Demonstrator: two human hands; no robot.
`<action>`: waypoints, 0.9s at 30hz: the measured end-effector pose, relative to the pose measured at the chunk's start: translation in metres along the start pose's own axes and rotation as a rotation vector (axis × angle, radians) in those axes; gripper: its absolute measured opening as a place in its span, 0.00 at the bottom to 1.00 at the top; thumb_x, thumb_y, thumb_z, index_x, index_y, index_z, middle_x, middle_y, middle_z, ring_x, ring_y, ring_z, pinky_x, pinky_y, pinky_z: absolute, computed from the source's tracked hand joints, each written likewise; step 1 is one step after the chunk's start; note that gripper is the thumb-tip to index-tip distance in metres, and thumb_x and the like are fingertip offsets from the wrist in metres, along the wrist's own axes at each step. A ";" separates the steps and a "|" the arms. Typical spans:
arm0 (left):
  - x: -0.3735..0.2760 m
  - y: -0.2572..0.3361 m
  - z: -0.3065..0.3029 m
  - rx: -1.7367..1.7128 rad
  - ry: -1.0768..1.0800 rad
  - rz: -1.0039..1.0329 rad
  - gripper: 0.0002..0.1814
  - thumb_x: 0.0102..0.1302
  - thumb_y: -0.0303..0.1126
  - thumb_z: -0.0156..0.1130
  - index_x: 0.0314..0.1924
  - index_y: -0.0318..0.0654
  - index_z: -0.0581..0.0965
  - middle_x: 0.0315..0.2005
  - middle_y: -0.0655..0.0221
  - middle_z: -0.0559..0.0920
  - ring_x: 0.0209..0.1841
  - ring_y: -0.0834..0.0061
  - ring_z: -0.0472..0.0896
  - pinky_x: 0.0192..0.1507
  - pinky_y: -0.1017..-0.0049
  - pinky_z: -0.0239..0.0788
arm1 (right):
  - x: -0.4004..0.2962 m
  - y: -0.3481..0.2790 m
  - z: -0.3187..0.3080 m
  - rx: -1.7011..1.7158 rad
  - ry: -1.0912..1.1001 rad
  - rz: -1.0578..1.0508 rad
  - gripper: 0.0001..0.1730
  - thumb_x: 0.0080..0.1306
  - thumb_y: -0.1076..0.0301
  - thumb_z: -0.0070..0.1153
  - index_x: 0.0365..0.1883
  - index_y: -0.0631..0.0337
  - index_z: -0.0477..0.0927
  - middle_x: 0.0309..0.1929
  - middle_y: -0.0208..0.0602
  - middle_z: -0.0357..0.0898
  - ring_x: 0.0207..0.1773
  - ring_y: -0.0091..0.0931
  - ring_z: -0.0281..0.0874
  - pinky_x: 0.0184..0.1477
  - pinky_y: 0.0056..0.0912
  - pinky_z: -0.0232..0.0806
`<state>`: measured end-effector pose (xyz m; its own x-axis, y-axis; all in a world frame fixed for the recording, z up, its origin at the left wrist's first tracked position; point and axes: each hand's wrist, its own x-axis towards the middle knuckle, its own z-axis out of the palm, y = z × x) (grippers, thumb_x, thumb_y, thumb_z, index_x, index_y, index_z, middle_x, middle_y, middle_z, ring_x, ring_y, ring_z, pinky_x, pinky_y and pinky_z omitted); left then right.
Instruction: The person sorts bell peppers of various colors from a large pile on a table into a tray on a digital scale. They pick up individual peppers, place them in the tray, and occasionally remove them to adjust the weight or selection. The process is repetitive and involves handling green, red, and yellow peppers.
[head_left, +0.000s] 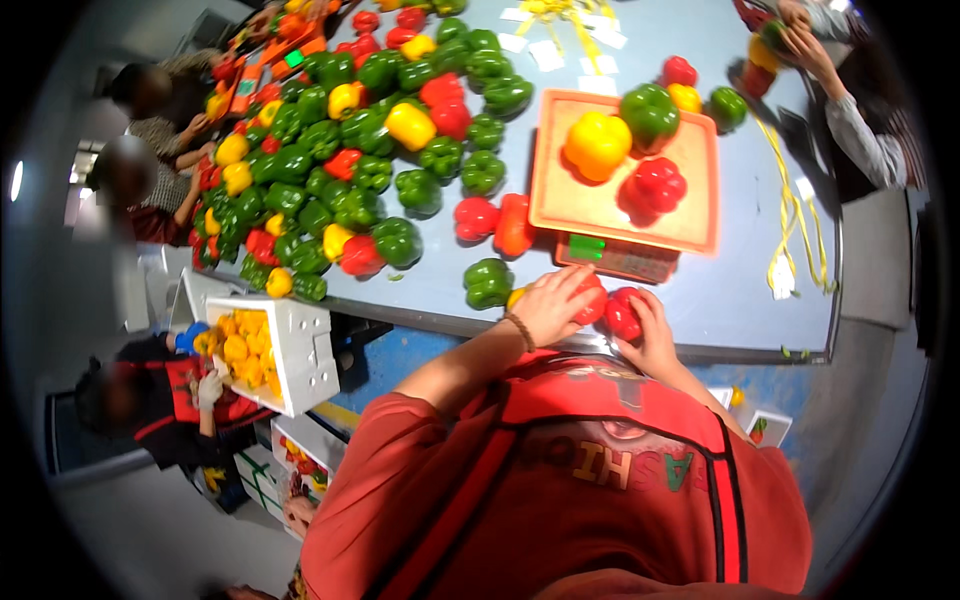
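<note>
At the table's near edge, my left hand (551, 306), with a beaded bracelet at the wrist, rests its fingers over a red bell pepper (590, 301). Just right of it, the fingers of my right hand (651, 334) curl around a second red bell pepper (622, 313). Beyond both hands stands an orange digital scale (619, 259) with a lit green display, carrying an orange tray (570, 210). One yellow pepper (598, 145), one green pepper (649, 116) and one red pepper (657, 185) sit in the tray. A yellow pepper is mostly hidden beside my left hand.
A large heap of mixed bell peppers (322, 161) covers the table's left side. Yellow tape strips (787, 217) lie at right. Across the table, a co-worker's hands (806, 41) hold peppers. At left, a person stands by a white foam box (311, 360) of yellow peppers.
</note>
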<state>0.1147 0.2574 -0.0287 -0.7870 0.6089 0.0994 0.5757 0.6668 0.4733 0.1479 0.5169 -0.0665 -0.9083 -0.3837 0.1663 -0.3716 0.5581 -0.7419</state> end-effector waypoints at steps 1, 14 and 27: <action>0.001 0.001 0.001 -0.002 -0.002 -0.005 0.36 0.49 0.37 0.72 0.60 0.44 0.71 0.67 0.57 0.65 0.64 0.54 0.69 0.62 0.59 0.64 | 0.000 0.000 -0.001 -0.021 -0.011 0.019 0.46 0.47 0.64 0.73 0.65 0.56 0.66 0.65 0.55 0.62 0.63 0.52 0.69 0.59 0.46 0.70; -0.013 0.002 -0.013 -0.120 0.079 -0.078 0.38 0.47 0.38 0.74 0.60 0.44 0.72 0.63 0.56 0.68 0.63 0.52 0.69 0.62 0.60 0.66 | 0.009 0.007 -0.010 -0.046 -0.151 -0.042 0.47 0.47 0.60 0.74 0.65 0.57 0.66 0.65 0.54 0.62 0.65 0.52 0.66 0.62 0.46 0.67; 0.031 0.010 -0.079 -0.130 0.574 -0.243 0.55 0.37 0.40 0.84 0.65 0.38 0.64 0.58 0.56 0.74 0.56 0.57 0.75 0.59 0.62 0.68 | 0.152 -0.034 -0.094 -0.215 0.446 -0.057 0.48 0.49 0.60 0.74 0.67 0.60 0.65 0.64 0.51 0.66 0.65 0.47 0.68 0.63 0.45 0.65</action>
<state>0.0780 0.2489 0.0481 -0.9061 0.0954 0.4122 0.3625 0.6774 0.6401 0.0046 0.5093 0.0449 -0.8617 -0.0918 0.4991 -0.4113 0.7023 -0.5810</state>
